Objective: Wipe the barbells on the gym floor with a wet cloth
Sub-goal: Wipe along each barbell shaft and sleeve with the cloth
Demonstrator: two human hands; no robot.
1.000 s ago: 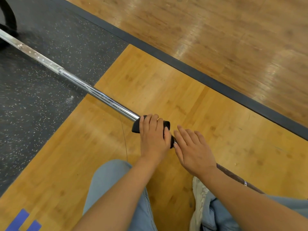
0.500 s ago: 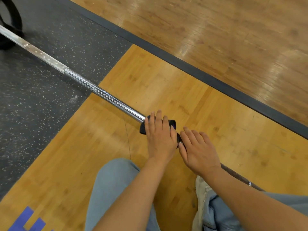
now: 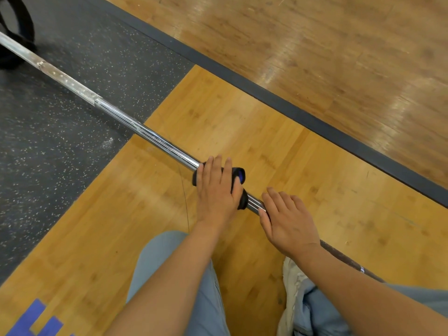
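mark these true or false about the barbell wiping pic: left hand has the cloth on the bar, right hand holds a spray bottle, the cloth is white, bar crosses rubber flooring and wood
1. The left hand holds the cloth around the barbell. True.
2. The right hand holds a spray bottle. False: it rests on the bar, with no bottle.
3. The cloth is white. False: it is black with some blue.
4. The bar crosses speckled rubber flooring and wood platform. True.
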